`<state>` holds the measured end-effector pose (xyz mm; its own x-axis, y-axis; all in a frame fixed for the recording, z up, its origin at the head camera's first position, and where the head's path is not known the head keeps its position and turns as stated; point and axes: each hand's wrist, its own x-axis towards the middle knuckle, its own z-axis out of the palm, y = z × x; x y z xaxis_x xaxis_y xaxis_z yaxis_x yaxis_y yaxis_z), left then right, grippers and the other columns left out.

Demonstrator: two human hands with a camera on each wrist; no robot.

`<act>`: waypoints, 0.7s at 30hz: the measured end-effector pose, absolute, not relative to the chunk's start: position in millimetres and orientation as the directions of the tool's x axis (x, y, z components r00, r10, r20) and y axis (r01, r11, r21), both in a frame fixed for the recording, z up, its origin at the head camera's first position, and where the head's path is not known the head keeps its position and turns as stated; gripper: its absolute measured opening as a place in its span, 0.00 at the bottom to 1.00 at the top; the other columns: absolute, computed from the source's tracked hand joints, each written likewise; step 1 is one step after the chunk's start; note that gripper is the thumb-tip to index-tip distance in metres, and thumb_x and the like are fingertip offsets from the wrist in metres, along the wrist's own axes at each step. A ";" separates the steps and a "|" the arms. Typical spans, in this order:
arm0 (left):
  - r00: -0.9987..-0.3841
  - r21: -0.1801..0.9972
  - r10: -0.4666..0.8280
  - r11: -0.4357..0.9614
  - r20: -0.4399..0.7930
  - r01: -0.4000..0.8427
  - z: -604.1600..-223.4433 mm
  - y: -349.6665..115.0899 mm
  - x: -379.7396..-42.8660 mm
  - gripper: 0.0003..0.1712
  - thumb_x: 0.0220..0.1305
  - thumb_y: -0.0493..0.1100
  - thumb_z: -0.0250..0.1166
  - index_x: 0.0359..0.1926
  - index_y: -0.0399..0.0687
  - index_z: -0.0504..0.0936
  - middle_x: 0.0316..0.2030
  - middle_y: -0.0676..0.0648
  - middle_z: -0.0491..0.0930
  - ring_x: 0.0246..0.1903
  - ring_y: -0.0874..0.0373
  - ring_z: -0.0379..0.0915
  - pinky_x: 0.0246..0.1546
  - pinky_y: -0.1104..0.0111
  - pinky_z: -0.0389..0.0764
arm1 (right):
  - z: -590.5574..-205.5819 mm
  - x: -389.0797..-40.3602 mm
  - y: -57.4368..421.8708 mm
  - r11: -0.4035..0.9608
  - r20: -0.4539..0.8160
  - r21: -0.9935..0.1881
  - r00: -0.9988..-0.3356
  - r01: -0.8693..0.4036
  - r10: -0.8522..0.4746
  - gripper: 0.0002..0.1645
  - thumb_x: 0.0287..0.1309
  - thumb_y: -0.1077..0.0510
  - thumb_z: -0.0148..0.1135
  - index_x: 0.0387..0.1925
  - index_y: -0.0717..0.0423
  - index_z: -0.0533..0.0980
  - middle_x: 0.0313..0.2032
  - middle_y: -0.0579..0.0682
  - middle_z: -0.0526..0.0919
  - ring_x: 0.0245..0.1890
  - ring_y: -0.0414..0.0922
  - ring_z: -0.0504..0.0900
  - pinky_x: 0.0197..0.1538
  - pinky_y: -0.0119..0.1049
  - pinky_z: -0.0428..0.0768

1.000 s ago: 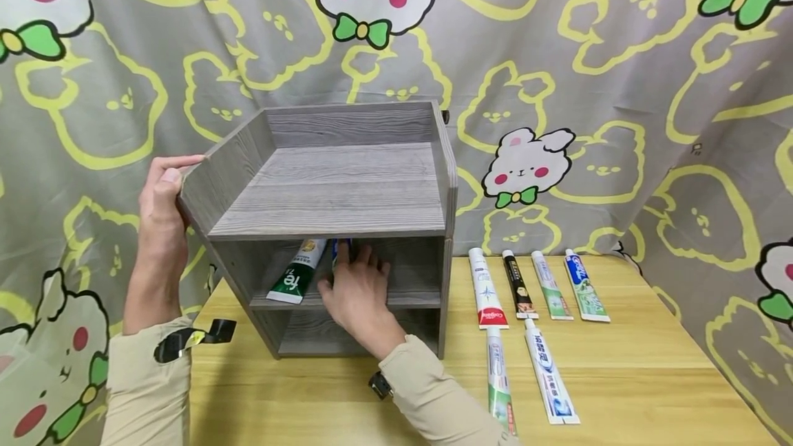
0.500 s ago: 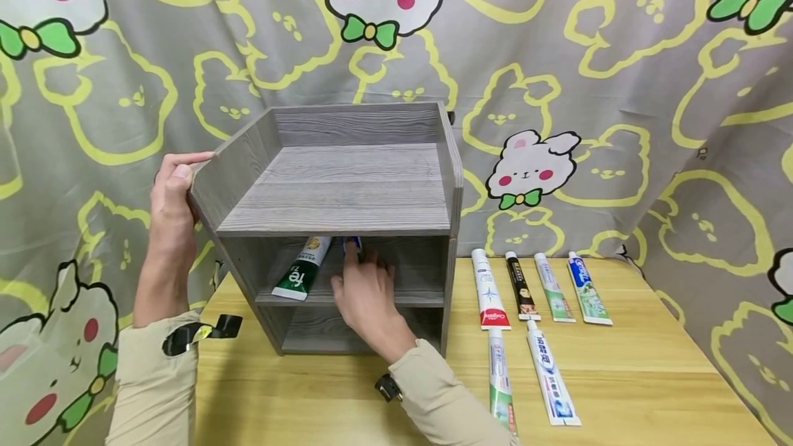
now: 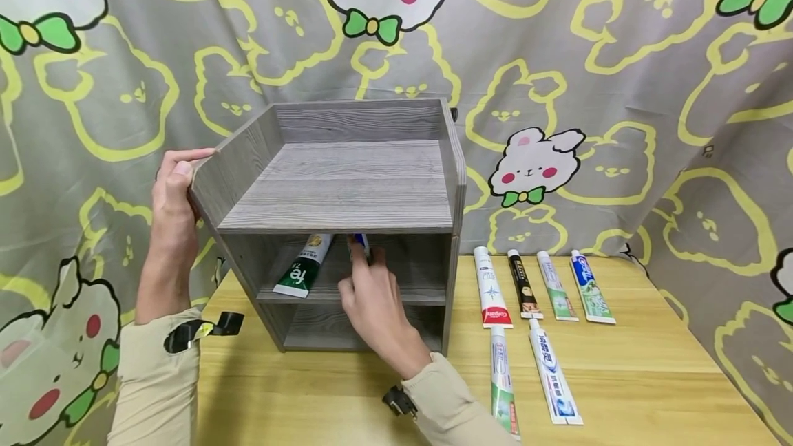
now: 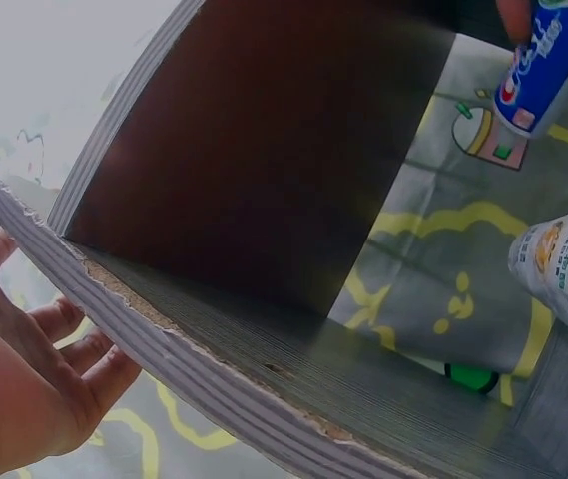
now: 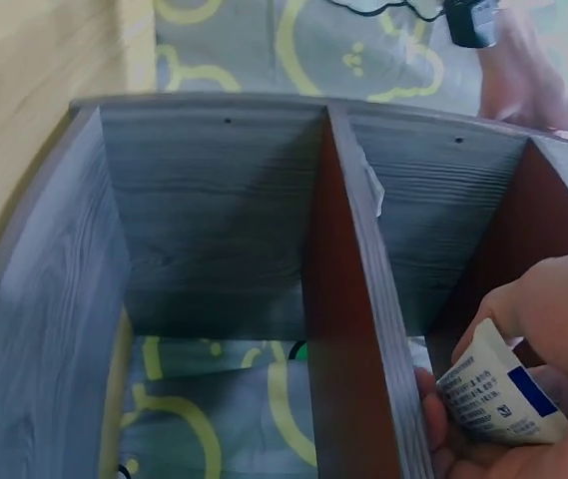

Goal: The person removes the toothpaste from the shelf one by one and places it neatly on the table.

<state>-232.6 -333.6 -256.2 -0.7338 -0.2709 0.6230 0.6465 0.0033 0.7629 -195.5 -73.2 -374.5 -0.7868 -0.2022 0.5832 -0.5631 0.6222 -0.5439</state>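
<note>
A small grey wood-grain shelf unit [image 3: 347,188] stands on the table. My left hand [image 3: 172,215] grips the upper edge of its left side panel; in the left wrist view, the fingers lie along the panel's outer face. My right hand [image 3: 381,308] reaches into the middle compartment and holds a blue and white toothpaste tube [image 4: 548,75], largely hidden in the head view. Its flat white end [image 5: 498,394] shows between thumb and fingers in the right wrist view. Left of it, a green and white toothpaste tube [image 3: 303,267] leans in the same compartment.
Several toothpaste tubes lie right of the shelf unit: a red and white Colgate tube [image 3: 492,288], a black tube [image 3: 524,284], a blue and green tube [image 3: 591,288] and a white-blue tube [image 3: 553,374] among them. A patterned curtain [image 3: 526,33] hangs behind the wooden table [image 3: 638,377].
My right hand has shifted a little to the right inside the compartment with the blue and white tube, away from the green tube. My left hand keeps its grip on the side panel.
</note>
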 end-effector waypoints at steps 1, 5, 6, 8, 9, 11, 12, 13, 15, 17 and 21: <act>-0.732 0.760 -0.271 0.000 0.625 0.650 -256.1 -333.5 -232.6 0.21 0.71 0.46 0.52 0.54 0.41 0.82 0.38 0.39 0.77 0.28 0.52 0.70 0.22 0.69 0.70 | -374.6 -194.2 -72.0 0.605 0.592 -0.549 -0.779 -0.577 -0.206 0.39 0.60 0.69 0.59 0.73 0.51 0.68 0.51 0.67 0.75 0.20 0.42 0.72 0.21 0.30 0.70; -0.726 0.753 -0.270 -0.007 0.632 0.658 -256.0 -333.4 -232.6 0.21 0.70 0.46 0.52 0.54 0.41 0.82 0.38 0.38 0.77 0.29 0.51 0.71 0.24 0.68 0.71 | -374.8 -188.6 -67.2 0.532 0.605 -0.586 -0.767 -0.611 -0.215 0.42 0.54 0.70 0.61 0.71 0.44 0.71 0.53 0.64 0.73 0.27 0.45 0.75 0.27 0.31 0.75; -0.725 0.751 -0.269 -0.007 0.634 0.660 -256.0 -333.3 -232.6 0.21 0.70 0.46 0.52 0.54 0.41 0.82 0.38 0.38 0.77 0.29 0.51 0.71 0.24 0.68 0.71 | -374.6 -186.7 -65.8 0.513 0.599 -0.601 -0.770 -0.613 -0.218 0.42 0.53 0.70 0.61 0.71 0.43 0.72 0.52 0.63 0.73 0.28 0.45 0.75 0.28 0.32 0.75; -0.727 0.754 -0.269 -0.006 0.632 0.657 -255.9 -332.6 -232.9 0.21 0.71 0.46 0.52 0.54 0.41 0.82 0.37 0.38 0.77 0.29 0.51 0.71 0.24 0.68 0.71 | -374.0 -183.2 -62.7 0.468 0.582 -0.642 -0.783 -0.607 -0.218 0.42 0.52 0.69 0.61 0.70 0.41 0.73 0.51 0.60 0.76 0.31 0.45 0.75 0.30 0.33 0.77; -0.729 0.756 -0.270 -0.004 0.630 0.655 -255.9 -332.2 -233.1 0.21 0.71 0.47 0.52 0.54 0.41 0.82 0.37 0.39 0.77 0.29 0.52 0.71 0.24 0.68 0.71 | -374.0 -181.6 -61.2 0.444 0.572 -0.663 -0.790 -0.603 -0.218 0.42 0.52 0.68 0.61 0.70 0.42 0.74 0.51 0.59 0.77 0.32 0.45 0.76 0.32 0.33 0.77; -0.732 0.761 -0.272 0.001 0.625 0.649 -256.1 -331.2 -233.4 0.21 0.71 0.47 0.52 0.54 0.41 0.83 0.37 0.39 0.76 0.28 0.52 0.71 0.23 0.69 0.71 | -374.4 -178.1 -58.1 0.404 0.548 -0.704 -0.809 -0.584 -0.214 0.40 0.53 0.67 0.60 0.69 0.41 0.75 0.50 0.57 0.80 0.34 0.44 0.76 0.33 0.33 0.78; -0.734 0.763 -0.272 0.004 0.623 0.646 -256.3 -330.8 -233.5 0.21 0.71 0.47 0.52 0.54 0.42 0.83 0.37 0.39 0.76 0.28 0.52 0.71 0.23 0.69 0.71 | -375.1 -176.9 -56.9 0.385 0.539 -0.722 -0.816 -0.575 -0.210 0.40 0.53 0.67 0.60 0.68 0.41 0.76 0.50 0.55 0.80 0.35 0.44 0.76 0.34 0.33 0.78; -0.736 0.766 -0.271 0.008 0.620 0.643 -256.4 -330.5 -233.5 0.21 0.71 0.47 0.52 0.54 0.42 0.82 0.38 0.39 0.76 0.29 0.52 0.70 0.23 0.69 0.71 | -376.0 -175.9 -55.7 0.368 0.532 -0.737 -0.822 -0.568 -0.203 0.40 0.53 0.67 0.60 0.68 0.41 0.76 0.50 0.54 0.80 0.36 0.43 0.76 0.34 0.33 0.78; -0.738 0.768 -0.269 0.010 0.619 0.641 -256.8 -330.2 -233.5 0.21 0.71 0.47 0.52 0.55 0.42 0.82 0.38 0.39 0.76 0.29 0.52 0.70 0.23 0.68 0.71 | -377.9 -173.7 -53.5 0.337 0.518 -0.762 -0.832 -0.554 -0.196 0.39 0.52 0.68 0.60 0.67 0.40 0.77 0.49 0.52 0.79 0.36 0.43 0.76 0.34 0.33 0.79; -0.736 0.766 -0.269 0.009 0.621 0.643 -256.8 -330.5 -233.4 0.21 0.71 0.47 0.51 0.54 0.42 0.82 0.38 0.39 0.76 0.29 0.52 0.70 0.23 0.68 0.71 | -379.0 -171.1 -51.4 0.296 0.485 -0.798 -0.851 -0.525 -0.200 0.40 0.52 0.68 0.60 0.66 0.37 0.78 0.46 0.51 0.78 0.34 0.43 0.75 0.32 0.33 0.79; -0.729 0.760 -0.278 0.005 0.626 0.650 -255.3 -331.4 -233.5 0.21 0.71 0.47 0.52 0.54 0.42 0.83 0.39 0.39 0.77 0.29 0.51 0.70 0.24 0.68 0.70 | -378.3 -163.9 -47.9 0.177 0.368 -0.891 -0.893 -0.419 -0.259 0.43 0.52 0.67 0.59 0.67 0.28 0.74 0.45 0.50 0.77 0.31 0.43 0.77 0.26 0.36 0.80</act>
<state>-233.5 -331.4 -255.3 -0.7290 -0.2776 0.6257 0.6501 0.0054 0.7598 -163.9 -47.9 -378.3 -0.8929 -0.2593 0.3682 -0.4188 0.1773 -0.8906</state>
